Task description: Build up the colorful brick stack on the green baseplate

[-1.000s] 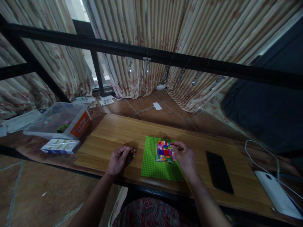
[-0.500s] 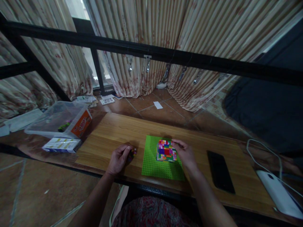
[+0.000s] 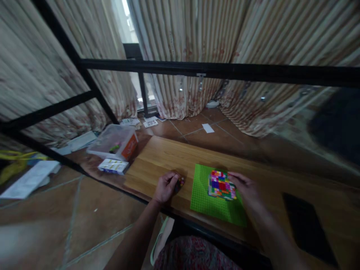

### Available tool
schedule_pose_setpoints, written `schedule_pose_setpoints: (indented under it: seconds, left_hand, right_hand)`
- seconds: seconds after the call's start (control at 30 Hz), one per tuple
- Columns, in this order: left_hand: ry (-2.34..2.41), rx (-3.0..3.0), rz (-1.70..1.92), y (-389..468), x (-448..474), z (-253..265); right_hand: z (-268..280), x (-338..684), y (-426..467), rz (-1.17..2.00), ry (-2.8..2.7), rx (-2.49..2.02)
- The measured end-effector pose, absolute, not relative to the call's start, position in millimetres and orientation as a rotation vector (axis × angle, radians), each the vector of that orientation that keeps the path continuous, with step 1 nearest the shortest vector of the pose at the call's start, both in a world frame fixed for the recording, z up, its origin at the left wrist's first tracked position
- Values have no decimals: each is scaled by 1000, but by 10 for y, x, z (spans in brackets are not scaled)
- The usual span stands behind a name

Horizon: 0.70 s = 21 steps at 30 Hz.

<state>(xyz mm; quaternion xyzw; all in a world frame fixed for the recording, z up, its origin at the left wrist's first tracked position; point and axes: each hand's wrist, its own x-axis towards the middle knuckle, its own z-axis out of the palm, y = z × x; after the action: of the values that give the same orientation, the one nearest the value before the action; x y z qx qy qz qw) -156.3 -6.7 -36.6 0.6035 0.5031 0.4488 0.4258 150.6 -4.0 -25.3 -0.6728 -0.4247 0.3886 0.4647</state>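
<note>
A green studded baseplate (image 3: 204,204) lies on the wooden table. On it stands a block structure (image 3: 222,185) of many-coloured toy bricks, with a patterned top. My right hand (image 3: 247,189) reaches over the plate's right side, its fingertips pinched at the structure's upper right edge. Whether a brick is between those fingertips cannot be made out. To the left of the plate, my left hand (image 3: 165,187) rests on the table with thumb and fingers closed on several small toy bricks (image 3: 180,182), which show beside the thumb.
A clear plastic bin (image 3: 108,144) with an orange label stands at the table's left end, a white and purple box (image 3: 113,166) before it. A black phone (image 3: 309,227) lies to the right. A black metal rail (image 3: 168,67) runs across, curtains (image 3: 194,33) behind it.
The camera view has turned left, so everything appears shifted to the right. Both hands keep nearly the same places relative to the baseplate.
</note>
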Motion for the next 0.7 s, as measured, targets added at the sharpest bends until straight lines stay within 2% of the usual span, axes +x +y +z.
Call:
schedule_pose_setpoints:
  seconds: [0.2,0.4,0.57,0.7]
  left_hand:
    - [1231,1590,1126,-47,-1593,-424]
    - [1252,1569,1160,-72,-1601,-455]
    - [1242,1516,1162,-65,-1628,-457]
    - [1247,1515,1172,-54,-1636,-445]
  right_hand:
    - [-189,1587,-49,831,-1193,-1761]
    - [276,1269,-201,517,-1164,-1802]
    - [354,599,-361,733,-1528,-1474]
    - [113,160,-332,692,-1858,-1411]
